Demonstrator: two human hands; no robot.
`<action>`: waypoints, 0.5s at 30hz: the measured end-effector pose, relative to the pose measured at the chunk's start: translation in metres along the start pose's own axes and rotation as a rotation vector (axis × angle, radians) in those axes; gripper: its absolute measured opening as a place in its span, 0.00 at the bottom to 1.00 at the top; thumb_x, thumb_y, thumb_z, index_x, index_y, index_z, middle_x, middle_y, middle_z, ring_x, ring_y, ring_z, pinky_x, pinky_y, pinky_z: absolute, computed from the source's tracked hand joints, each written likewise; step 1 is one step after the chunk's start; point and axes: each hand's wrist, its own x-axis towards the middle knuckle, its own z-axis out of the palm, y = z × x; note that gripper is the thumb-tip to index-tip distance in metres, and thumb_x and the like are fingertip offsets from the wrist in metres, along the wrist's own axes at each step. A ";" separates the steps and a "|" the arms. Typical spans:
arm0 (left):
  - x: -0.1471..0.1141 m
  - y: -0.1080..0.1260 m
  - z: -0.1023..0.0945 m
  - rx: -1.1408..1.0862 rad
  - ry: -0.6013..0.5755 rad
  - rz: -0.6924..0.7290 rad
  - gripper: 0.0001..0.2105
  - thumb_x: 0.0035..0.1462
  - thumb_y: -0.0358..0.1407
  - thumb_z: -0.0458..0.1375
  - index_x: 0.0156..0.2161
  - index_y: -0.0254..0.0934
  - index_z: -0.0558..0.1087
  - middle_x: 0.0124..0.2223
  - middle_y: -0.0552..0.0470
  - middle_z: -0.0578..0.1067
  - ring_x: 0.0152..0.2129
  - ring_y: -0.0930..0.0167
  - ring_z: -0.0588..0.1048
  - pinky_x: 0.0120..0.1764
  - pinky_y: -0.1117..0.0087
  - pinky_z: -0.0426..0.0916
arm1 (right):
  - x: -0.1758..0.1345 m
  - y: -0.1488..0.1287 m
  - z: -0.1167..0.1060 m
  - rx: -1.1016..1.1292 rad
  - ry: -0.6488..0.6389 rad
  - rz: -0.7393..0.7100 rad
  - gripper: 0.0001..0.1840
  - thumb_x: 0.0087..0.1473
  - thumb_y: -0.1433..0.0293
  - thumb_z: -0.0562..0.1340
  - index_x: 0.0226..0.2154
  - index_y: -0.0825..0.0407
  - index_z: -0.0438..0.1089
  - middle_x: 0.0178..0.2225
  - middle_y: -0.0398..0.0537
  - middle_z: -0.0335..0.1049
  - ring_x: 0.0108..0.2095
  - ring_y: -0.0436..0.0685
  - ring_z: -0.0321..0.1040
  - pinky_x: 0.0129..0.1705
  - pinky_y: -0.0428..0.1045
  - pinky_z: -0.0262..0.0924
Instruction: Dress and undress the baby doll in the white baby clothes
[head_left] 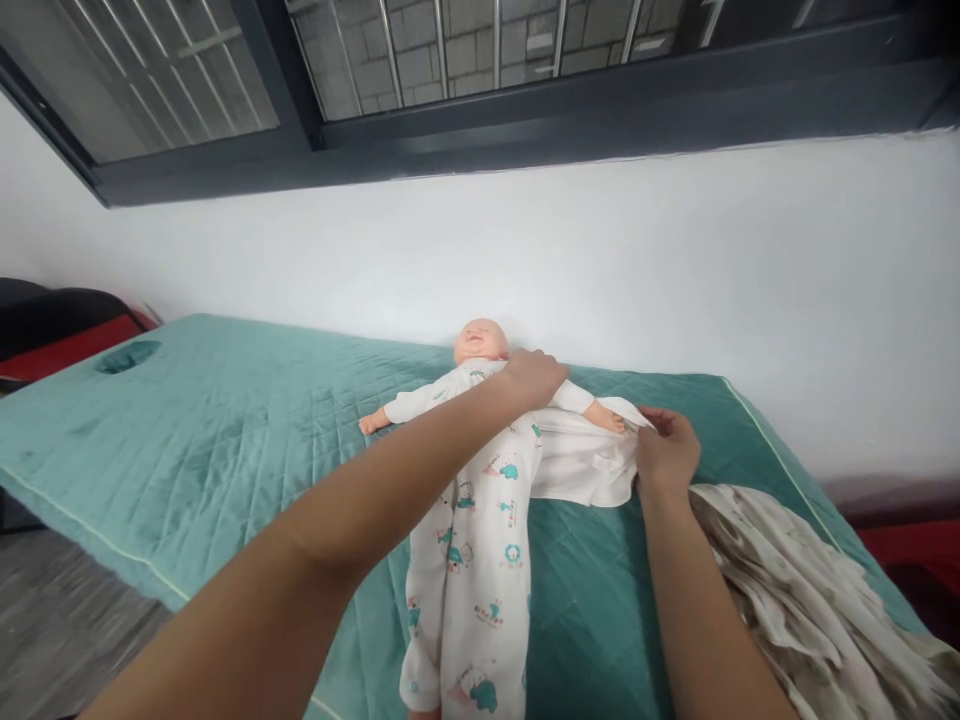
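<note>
Saw a baby doll (487, 490) lying on its back across the middle of a green quilted cover (262, 420), with head at the far edge by the white wall (637, 260), legs toward the near side and arms spread left and right; found small marks in the clothing print too fine to read; noted a white long-sleeved garment (469, 590) patterned with teal animals; saw plain white cloth (574, 465) fanned out right of the torso, partly under the arm on that side; could not tell whether joined to the garment or separate; found the right hand (667, 445) pinching that cloth's right edge between thumb and fingers; found the left hand (536, 378) curled over the shoulder on the scene's right, with fingertips hidden; could not tell whether gripping or only resting; noted a crumpled pale cloth (795, 580) at near right, a round hole (129, 357) in the cover at far left, and a dark window frame (585, 125) above the wall, with metal bars (497, 45) beyond.
</note>
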 end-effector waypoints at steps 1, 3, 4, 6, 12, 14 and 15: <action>-0.005 -0.002 -0.001 0.001 0.002 -0.003 0.14 0.59 0.28 0.53 0.49 0.37 0.72 0.50 0.40 0.76 0.46 0.58 0.74 0.45 0.55 0.70 | 0.001 -0.002 0.000 0.041 0.012 0.025 0.18 0.42 0.68 0.56 0.37 0.55 0.70 0.34 0.50 0.73 0.35 0.58 0.70 0.36 0.53 0.67; -0.012 -0.002 -0.002 -0.020 -0.006 -0.001 0.14 0.59 0.28 0.53 0.49 0.36 0.72 0.49 0.40 0.76 0.45 0.58 0.74 0.44 0.56 0.70 | 0.001 -0.008 0.001 0.206 0.040 0.137 0.17 0.39 0.66 0.61 0.35 0.54 0.69 0.32 0.48 0.73 0.32 0.57 0.70 0.32 0.51 0.67; -0.014 -0.002 -0.001 -0.038 -0.012 0.005 0.14 0.59 0.28 0.52 0.49 0.36 0.71 0.49 0.40 0.76 0.44 0.59 0.75 0.44 0.57 0.70 | 0.001 -0.012 0.000 0.317 0.038 0.210 0.17 0.37 0.66 0.63 0.34 0.54 0.69 0.31 0.47 0.73 0.31 0.56 0.70 0.30 0.50 0.66; -0.015 0.001 0.004 -0.073 -0.014 0.016 0.14 0.59 0.27 0.52 0.49 0.36 0.71 0.49 0.42 0.76 0.44 0.60 0.75 0.43 0.59 0.70 | 0.001 -0.019 -0.001 0.530 0.025 0.361 0.21 0.30 0.68 0.67 0.33 0.53 0.69 0.30 0.44 0.72 0.28 0.53 0.69 0.27 0.47 0.65; -0.011 0.006 0.017 -0.146 -0.004 0.035 0.15 0.57 0.28 0.53 0.49 0.36 0.70 0.49 0.42 0.75 0.44 0.59 0.74 0.44 0.59 0.69 | 0.001 -0.036 -0.010 0.733 -0.062 0.601 0.25 0.28 0.75 0.68 0.35 0.52 0.68 0.30 0.43 0.74 0.28 0.51 0.71 0.24 0.42 0.63; -0.011 0.007 0.019 -0.170 -0.007 0.032 0.15 0.57 0.30 0.54 0.50 0.36 0.70 0.51 0.41 0.74 0.46 0.58 0.73 0.45 0.58 0.68 | 0.002 -0.041 -0.012 0.799 -0.082 0.644 0.25 0.29 0.76 0.66 0.36 0.51 0.68 0.34 0.43 0.75 0.33 0.52 0.73 0.27 0.43 0.67; -0.012 0.007 0.020 -0.181 0.006 0.022 0.15 0.57 0.31 0.54 0.50 0.36 0.70 0.53 0.41 0.73 0.47 0.58 0.72 0.45 0.58 0.68 | 0.002 -0.043 -0.012 0.827 -0.087 0.656 0.24 0.30 0.76 0.66 0.36 0.50 0.68 0.37 0.43 0.76 0.34 0.52 0.73 0.29 0.44 0.69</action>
